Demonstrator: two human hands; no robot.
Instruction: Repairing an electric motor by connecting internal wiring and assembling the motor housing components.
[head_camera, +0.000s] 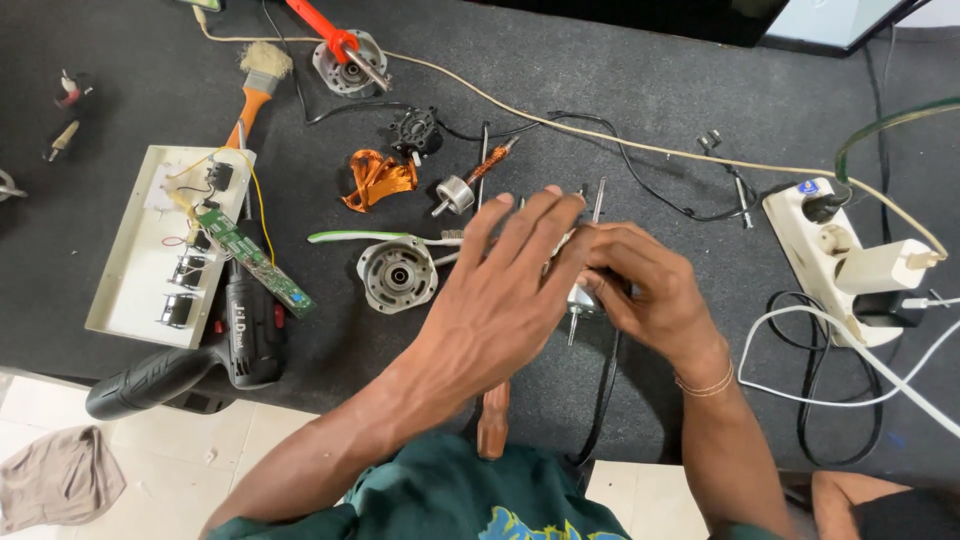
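Left hand (500, 290): we spread our fingers loosely over the motor part (583, 297).
Right hand (650, 290): our grip is closed around that part.
Motor part: mid-counter (650, 110), beside a round housing (397, 274).

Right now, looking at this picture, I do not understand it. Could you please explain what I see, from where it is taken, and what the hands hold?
There is no machine here, only a person working with two bare hands. The single picture comes from a camera worn on the person's head, looking down at a dark table.

The left hand and the right hand meet around a small metal motor part; most of it is hidden, so I cannot tell exactly how it is gripped.

Around them lie a round metal motor cover, a coil of copper wire, a paintbrush, a black power drill, a white panel with a green circuit board, and a white power strip with plugs at the right.
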